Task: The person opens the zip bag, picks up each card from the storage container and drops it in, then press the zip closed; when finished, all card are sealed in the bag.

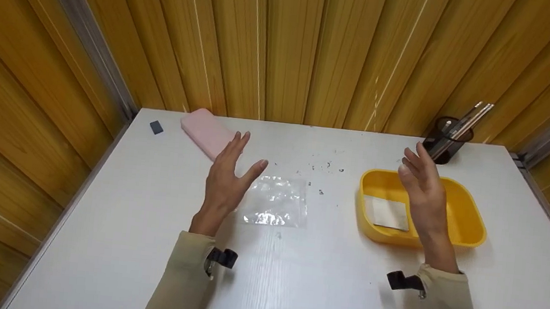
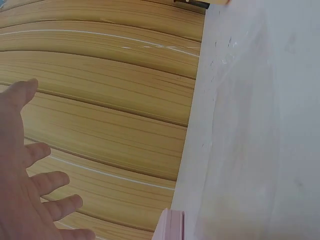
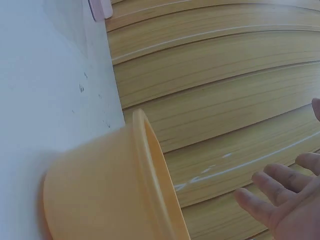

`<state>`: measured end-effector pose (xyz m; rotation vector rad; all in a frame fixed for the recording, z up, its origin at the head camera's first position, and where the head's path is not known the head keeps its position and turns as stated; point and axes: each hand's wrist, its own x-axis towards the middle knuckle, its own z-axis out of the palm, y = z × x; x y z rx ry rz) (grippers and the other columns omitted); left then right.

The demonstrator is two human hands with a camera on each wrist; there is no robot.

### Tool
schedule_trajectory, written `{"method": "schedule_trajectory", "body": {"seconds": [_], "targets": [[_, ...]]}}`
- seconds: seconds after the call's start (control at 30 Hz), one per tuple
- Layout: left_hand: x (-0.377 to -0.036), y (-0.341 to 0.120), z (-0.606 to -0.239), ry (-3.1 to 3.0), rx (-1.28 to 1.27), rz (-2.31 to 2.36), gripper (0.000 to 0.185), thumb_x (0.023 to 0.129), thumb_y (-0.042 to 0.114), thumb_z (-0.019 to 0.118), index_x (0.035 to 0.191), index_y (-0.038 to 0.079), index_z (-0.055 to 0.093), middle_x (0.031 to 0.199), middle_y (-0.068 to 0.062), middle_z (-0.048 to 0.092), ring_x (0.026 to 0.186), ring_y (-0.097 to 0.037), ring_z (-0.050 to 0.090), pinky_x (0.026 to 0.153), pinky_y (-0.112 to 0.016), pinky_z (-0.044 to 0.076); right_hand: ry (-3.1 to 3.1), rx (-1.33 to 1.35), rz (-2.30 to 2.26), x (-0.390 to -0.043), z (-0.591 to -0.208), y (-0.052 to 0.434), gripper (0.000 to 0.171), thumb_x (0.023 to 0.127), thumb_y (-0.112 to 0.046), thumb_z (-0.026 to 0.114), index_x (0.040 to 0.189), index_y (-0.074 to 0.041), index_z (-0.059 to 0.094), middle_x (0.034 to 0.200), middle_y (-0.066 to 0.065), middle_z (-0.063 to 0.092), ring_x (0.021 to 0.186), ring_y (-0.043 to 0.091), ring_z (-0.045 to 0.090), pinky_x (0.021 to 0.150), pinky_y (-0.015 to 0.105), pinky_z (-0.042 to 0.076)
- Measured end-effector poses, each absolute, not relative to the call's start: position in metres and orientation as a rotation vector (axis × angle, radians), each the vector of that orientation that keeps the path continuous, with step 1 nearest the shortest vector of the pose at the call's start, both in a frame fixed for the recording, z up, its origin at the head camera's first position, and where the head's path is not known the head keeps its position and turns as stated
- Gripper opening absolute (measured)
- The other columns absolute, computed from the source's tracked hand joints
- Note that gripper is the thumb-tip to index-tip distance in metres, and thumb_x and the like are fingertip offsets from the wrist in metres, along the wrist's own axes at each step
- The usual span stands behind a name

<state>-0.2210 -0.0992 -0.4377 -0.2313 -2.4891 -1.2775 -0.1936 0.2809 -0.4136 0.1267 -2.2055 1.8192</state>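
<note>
In the head view my left hand (image 1: 225, 182) is raised with fingers spread, holding nothing, beside a clear plastic zip bag (image 1: 278, 203) that lies flat on the white table. Part of a pink case (image 1: 206, 130) shows behind its fingertips. Over a yellow bin (image 1: 468, 218) hovers my right hand (image 1: 425, 196), its fingers loosely extended and nothing in its grasp. Inside the bin lies a flat white packet (image 1: 386, 213). The left wrist view shows the left hand's spread fingers (image 2: 60, 182); the right wrist view shows the right hand's fingers (image 3: 272, 192) past the bin's rim.
A black mesh pen cup (image 1: 450, 141) with several pencils stands at the back right, behind the bin. A small dark grey block (image 1: 156, 127) lies at the back left. Dark crumbs (image 1: 324, 168) are scattered mid-table. Wood-look panels (image 1: 290, 50) rise behind the table.
</note>
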Motion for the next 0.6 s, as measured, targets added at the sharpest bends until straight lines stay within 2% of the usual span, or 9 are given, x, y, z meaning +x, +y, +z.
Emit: {"method": "schedule_trajectory", "body": {"seconds": [0.2, 0.4, 0.6], "targets": [[-0.220, -0.088, -0.446, -2.448, -0.246, -1.395, 0.072, 0.100, 0.053, 0.066, 0.161, 0.020, 0.048, 0.168, -0.008, 0.039, 0.154, -0.030, 0.036, 0.123, -0.058, 0.028, -2.043, 0.170, 1.883, -0.194, -0.425, 0.258, 0.055, 0.109, -0.018, 0.062, 0.159, -0.004, 0.044, 0.157, 0.013, 0.052, 0.145, 0.028, 0.048, 0.113, 0.024, 0.042], [-0.221, -0.078, -0.457, -2.384, -0.265, -1.478, 0.063, 0.101, 0.045, 0.070, 0.155, 0.016, 0.057, 0.162, -0.009, 0.048, 0.151, -0.029, 0.042, 0.123, -0.052, 0.031, -2.009, 0.204, 1.860, -0.199, -0.438, 0.236, 0.042, 0.108, -0.010, 0.062, 0.148, 0.003, 0.054, 0.148, 0.013, 0.060, 0.138, 0.025, 0.056, 0.112, 0.025, 0.045], [-0.222, -0.068, -0.469, -2.320, -0.293, -1.590, 0.054, 0.102, 0.032, 0.074, 0.149, 0.010, 0.061, 0.151, -0.013, 0.060, 0.137, -0.038, 0.057, 0.111, -0.057, 0.047, -2.023, 0.245, 1.875, -0.205, -0.452, 0.216, 0.039, 0.105, -0.001, 0.063, 0.143, 0.006, 0.057, 0.144, 0.021, 0.062, 0.133, 0.027, 0.060, 0.107, 0.026, 0.049]]}}
